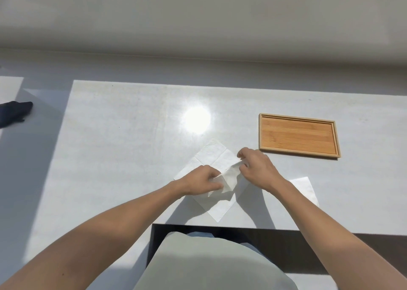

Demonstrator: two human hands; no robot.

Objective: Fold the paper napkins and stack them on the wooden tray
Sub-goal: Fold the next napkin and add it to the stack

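A white paper napkin (217, 156) lies unfolded as a diamond on the pale table, near the front edge. My left hand (201, 183) pinches a raised part of it at the middle. My right hand (256, 167) pinches the same raised fold from the right side. The lifted paper arches between both hands. A second white napkin (305, 188) lies flat to the right, partly hidden under my right forearm. The wooden tray (264, 133) sits at the right rear of the napkin, with nothing in it.
The table (123, 148) has a cut-out at its front edge, where my torso is. A bright glare spot (197, 119) shines behind the napkin. A dark cloth-like object (13, 113) lies off the table at far left.
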